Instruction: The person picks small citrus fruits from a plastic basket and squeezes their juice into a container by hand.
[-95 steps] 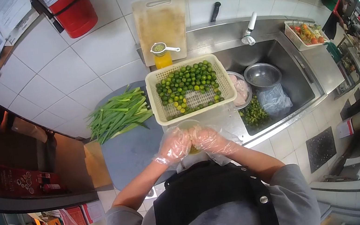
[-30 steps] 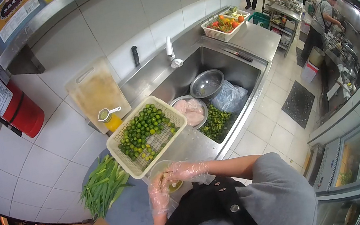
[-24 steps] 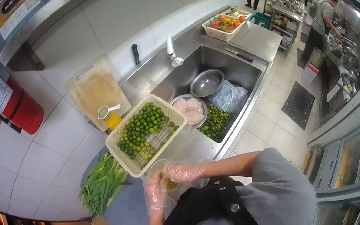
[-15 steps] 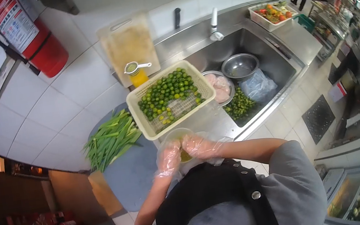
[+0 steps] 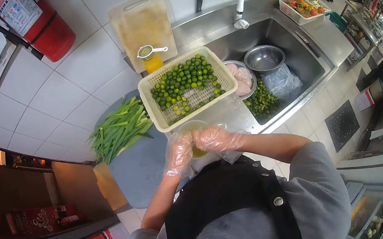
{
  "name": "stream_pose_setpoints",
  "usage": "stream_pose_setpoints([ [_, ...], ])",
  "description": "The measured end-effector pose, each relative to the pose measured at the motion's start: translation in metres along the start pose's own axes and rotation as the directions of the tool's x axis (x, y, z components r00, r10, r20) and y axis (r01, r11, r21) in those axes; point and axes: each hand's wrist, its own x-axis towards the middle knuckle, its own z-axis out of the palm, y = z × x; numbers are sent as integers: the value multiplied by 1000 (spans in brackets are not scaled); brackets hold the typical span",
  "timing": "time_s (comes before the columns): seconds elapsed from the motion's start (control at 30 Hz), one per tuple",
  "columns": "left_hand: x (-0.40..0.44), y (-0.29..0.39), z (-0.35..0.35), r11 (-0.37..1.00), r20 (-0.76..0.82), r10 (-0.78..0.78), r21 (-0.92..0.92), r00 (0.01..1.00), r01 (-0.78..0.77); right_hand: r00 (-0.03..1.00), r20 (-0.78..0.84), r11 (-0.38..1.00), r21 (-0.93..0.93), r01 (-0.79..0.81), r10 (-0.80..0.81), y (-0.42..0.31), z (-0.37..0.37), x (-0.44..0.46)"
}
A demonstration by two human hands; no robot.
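My left hand point(image 5: 180, 152) and my right hand point(image 5: 213, 139), both in clear plastic gloves, meet over a clear round tub point(image 5: 191, 125). Yellow-green liquid point(image 5: 199, 152) shows inside it below my fingers. The fingers of both hands are bent and pressed together; whatever they hold is too small or hidden to name. Just beyond the tub stands a cream plastic basket point(image 5: 150, 103) with many small green citrus fruits point(image 5: 184, 81), a few of them yellowish. Halved green fruit pieces point(image 5: 263, 101) lie heaped in the near corner of the sink.
Long green leaves point(image 5: 120, 130) lie on a grey round-ended board point(image 5: 142, 174). A strainer point(image 5: 146, 52) sits on a yellow jar point(image 5: 153, 64) by a cutting board point(image 5: 144, 27). The sink point(image 5: 268, 32) holds a metal bowl point(image 5: 264, 59), pale meat point(image 5: 240, 79) and a plastic bag point(image 5: 282, 82).
The whole view has shifted a little, so the counter items sit further right and higher. Both hands stay together over the tub, with my right hand turned slightly.
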Motion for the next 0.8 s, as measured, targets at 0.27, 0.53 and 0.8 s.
stream_pose_setpoints([
  [0.27, 3, -1, -6, 993, -34, 1, 114, 999, 3, 995, -69, 912, 410, -35, 69, 10, 3, 6],
  [0.53, 3, 29, -25, 964, -80, -246, -124, 966, 235, 917, -232, 946, 76, -316, 325, 66, -35, -25],
  [0.8, -21, 29, -10, 949, 30, -298, -96, 954, 299, 823, -87, 827, 6, -563, 561, 108, -64, 35],
])
